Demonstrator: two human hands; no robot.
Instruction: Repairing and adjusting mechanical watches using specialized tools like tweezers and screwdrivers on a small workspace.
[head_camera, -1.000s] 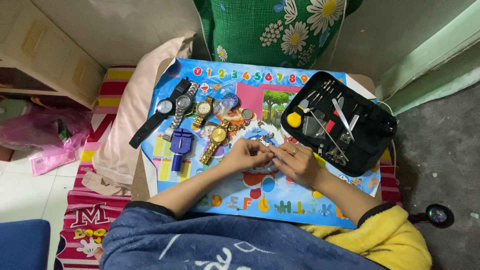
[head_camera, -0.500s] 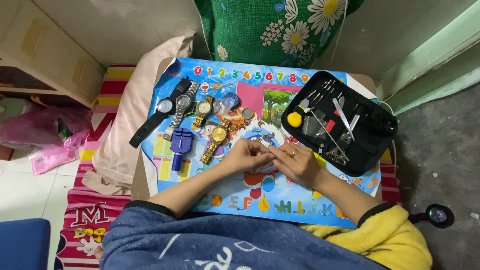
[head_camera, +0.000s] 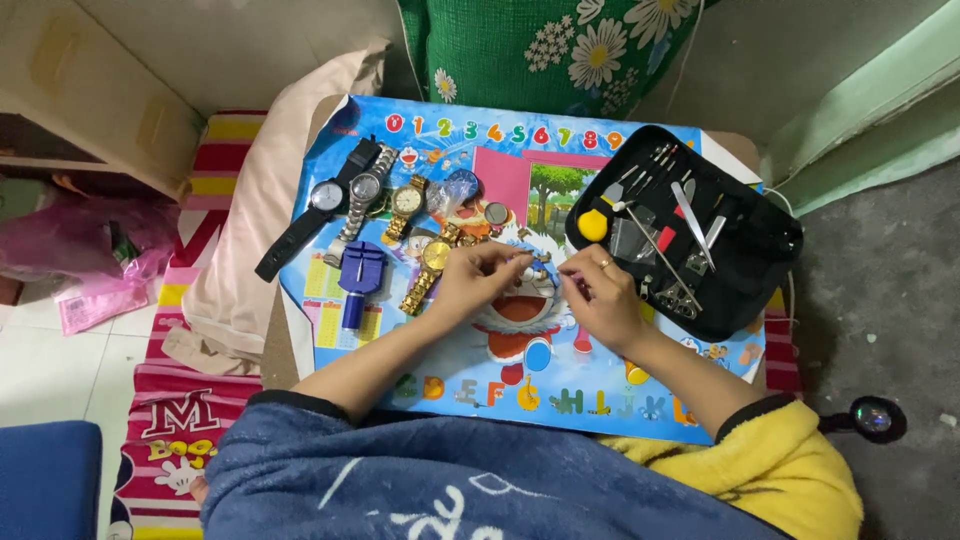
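My left hand (head_camera: 478, 278) and my right hand (head_camera: 598, 296) meet over the middle of a colourful children's mat (head_camera: 500, 375). Between their fingertips they pinch a small metal watch part (head_camera: 538, 262), too small to make out in detail. Just left of my left hand lies a gold watch (head_camera: 428, 262). Further left a blue band tool (head_camera: 358, 278) rests on the mat. Several more wristwatches (head_camera: 365, 195) lie in a row at the mat's upper left.
An open black tool case (head_camera: 760, 262) with tweezers, screwdrivers and a yellow-headed tool sits at the right of the mat. A green flowered cushion (head_camera: 545, 45) stands behind. A beige cloth (head_camera: 250, 250) lies to the left, and a small loupe (head_camera: 872, 418) on the floor at the right.
Both hands stay together over the mat's middle; only the fingers shift slightly on the small part. Nothing else has moved.
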